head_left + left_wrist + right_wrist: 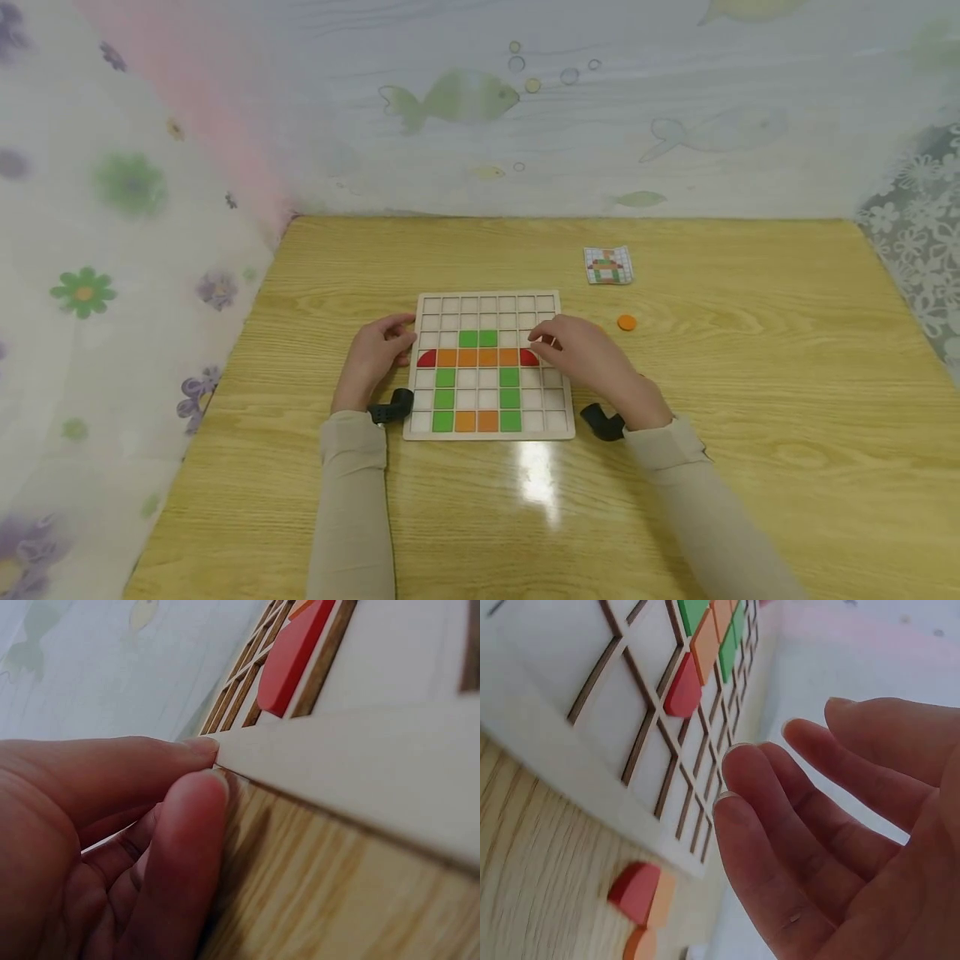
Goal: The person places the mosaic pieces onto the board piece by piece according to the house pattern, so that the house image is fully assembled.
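Observation:
A wooden grid board (564, 417) lies on the table with green squares (445, 399), orange squares (487, 421) and two rounded red pieces (427, 358) in its cells. My left hand (369, 360) is at the board's left edge. In the left wrist view its index fingertip touches that edge, with the thumb tip just beneath. My right hand (588, 354) hovers over the board's right side, fingertips close to the right-hand red piece (684, 688). Its fingers are loosely bent, with nothing between them in the right wrist view.
A small card (608, 265) printed with a coloured grid pattern lies behind the board to the right. Nearer is an orange disc (627, 322). Beside the board, the right wrist view shows a loose red piece (635, 891) and orange pieces (640, 945). Patterned cloth (480, 150) hangs behind the table.

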A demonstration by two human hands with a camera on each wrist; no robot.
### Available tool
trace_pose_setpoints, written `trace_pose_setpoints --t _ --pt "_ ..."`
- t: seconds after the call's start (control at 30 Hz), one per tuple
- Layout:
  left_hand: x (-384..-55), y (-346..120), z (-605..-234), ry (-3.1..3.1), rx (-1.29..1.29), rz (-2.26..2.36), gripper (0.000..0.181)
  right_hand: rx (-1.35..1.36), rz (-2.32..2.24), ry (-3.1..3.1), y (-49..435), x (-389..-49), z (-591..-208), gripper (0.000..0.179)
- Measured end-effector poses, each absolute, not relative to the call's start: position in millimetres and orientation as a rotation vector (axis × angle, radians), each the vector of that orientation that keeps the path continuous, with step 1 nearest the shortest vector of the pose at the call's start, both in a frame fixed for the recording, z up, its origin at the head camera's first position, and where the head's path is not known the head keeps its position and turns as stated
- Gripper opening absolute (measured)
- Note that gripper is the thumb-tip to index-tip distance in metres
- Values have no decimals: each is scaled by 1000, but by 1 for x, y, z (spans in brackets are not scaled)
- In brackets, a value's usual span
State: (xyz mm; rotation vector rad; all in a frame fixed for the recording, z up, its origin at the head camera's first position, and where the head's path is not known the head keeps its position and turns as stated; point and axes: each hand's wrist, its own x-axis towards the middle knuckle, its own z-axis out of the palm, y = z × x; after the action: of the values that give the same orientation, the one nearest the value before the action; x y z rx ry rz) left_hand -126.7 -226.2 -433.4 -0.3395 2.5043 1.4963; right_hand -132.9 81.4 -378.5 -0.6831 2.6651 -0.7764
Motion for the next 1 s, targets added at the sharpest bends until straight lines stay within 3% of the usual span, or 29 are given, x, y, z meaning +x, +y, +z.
trace_pose_setpoints --t 1.0 --pt "-128 -228 -435 2532 -301 1465 34 -576 -627 2815 183 -96 -397 25"
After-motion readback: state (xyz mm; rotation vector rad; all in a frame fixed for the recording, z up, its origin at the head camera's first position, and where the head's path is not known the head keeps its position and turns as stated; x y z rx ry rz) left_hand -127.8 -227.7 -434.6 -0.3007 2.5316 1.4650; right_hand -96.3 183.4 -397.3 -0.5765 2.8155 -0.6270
